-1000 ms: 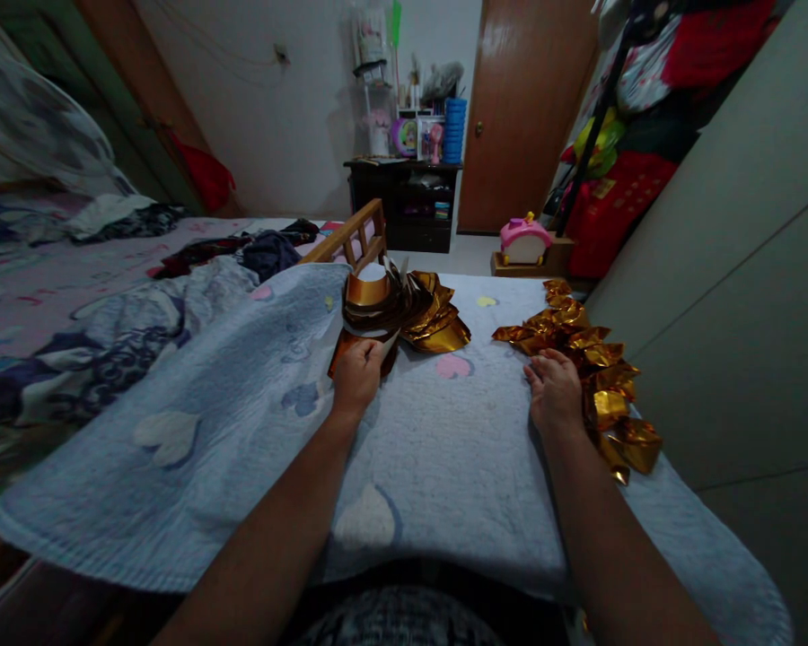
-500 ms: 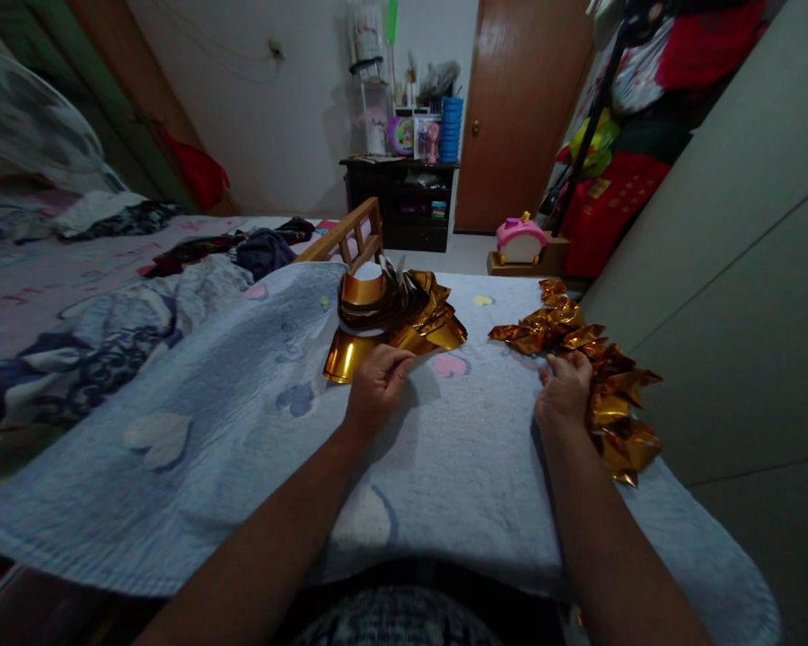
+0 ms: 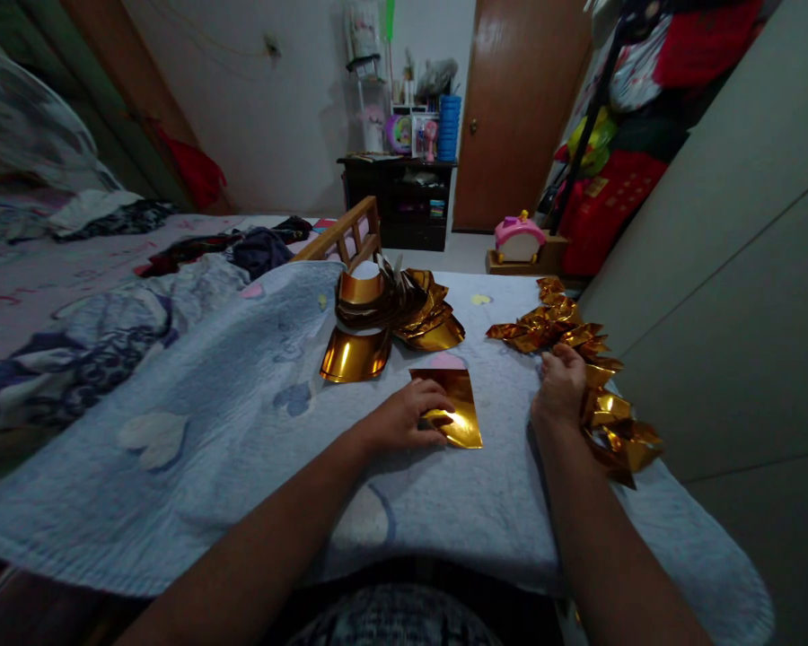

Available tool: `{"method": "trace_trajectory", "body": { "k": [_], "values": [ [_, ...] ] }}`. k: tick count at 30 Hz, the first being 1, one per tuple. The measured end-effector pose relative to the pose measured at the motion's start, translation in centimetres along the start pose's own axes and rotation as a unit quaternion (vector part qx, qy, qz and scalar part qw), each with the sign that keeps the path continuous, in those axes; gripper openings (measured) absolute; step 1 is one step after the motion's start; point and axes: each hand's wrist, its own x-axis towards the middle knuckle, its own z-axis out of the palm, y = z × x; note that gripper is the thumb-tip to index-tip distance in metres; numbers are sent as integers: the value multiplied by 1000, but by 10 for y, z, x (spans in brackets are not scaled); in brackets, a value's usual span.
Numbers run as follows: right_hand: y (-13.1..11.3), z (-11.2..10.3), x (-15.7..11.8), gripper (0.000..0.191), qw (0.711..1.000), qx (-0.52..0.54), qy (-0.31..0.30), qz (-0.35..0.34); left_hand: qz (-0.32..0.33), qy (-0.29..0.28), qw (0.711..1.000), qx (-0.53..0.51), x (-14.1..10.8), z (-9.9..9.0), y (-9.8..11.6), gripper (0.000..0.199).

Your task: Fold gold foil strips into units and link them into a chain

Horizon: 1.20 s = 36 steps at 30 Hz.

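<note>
A flat gold foil sheet (image 3: 464,404) lies on the cloth in front of me. My left hand (image 3: 414,414) rests over its left side, thumb and fingers apart, with the fingertips on the shiny surface. Farther right, my right hand (image 3: 560,386) is closed in a pinch beside a row of crumpled, folded gold foil pieces (image 3: 610,408). Whatever sits between its fingertips is too small to make out. Beyond my left hand stands a stack of curved gold foil sheets (image 3: 356,354), with more fanned out to its right.
A pale blue blanket (image 3: 229,484) with heart shapes covers the surface. Behind it are a wooden rail (image 3: 350,229), a dark cabinet (image 3: 404,206) and a pink toy (image 3: 518,240). A bed with clothes (image 3: 262,251) is at left; a pale cupboard side (image 3: 733,296) borders the right.
My left hand has moved right and nearer, and its pinch has opened. The sheet it held edge-on now lies flat on the blanket. My right hand stays almost in place, still pinched.
</note>
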Motion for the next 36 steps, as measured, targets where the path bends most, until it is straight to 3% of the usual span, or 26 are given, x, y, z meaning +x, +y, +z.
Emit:
{"method": "trace_trajectory", "body": {
  "k": [4, 7, 9, 14, 18, 22, 25, 28, 30, 32, 36],
  "values": [
    [-6, 3, -17, 29, 988, -22, -150, 25, -4, -24, 999, 33, -1, -2, 0, 40],
    [-8, 6, -32, 26, 952, -110, -286, -5, -8, -32, 998, 52, -2, -2, 2, 40],
    [-6, 9, -41, 34, 926, -160, -340, -47, -7, -32, 998, 52, -2, -2, 3, 38],
    [5, 15, -55, 60, 861, -309, -374, -156, 5, -27, 999, 34, -3, -1, 0, 27],
    [9, 18, -56, 44, 816, -374, -407, -169, 10, -18, 1000, 8, -2, -1, 1, 37],
    [6, 19, -51, 23, 835, -323, -422, -144, -11, 36, 999, -35, -1, -4, 6, 27],
    [1, 17, -49, 22, 868, -262, -411, -94, -34, 98, 993, -51, -1, -6, 9, 23],
    [-6, 16, -50, 25, 893, -199, -402, -33, -43, 119, 989, -79, -2, -5, 10, 23],
    [-10, 16, -51, 29, 905, -160, -394, -4, -66, 120, 982, -130, -2, -2, 10, 20],
    [-15, 16, -52, 31, 915, -129, -383, 9, -122, 125, 957, -230, -1, 2, 10, 20],
    [-23, 14, -51, 29, 925, -106, -363, -28, -195, 197, 892, -358, 2, 7, 8, 76]
  ]
}}
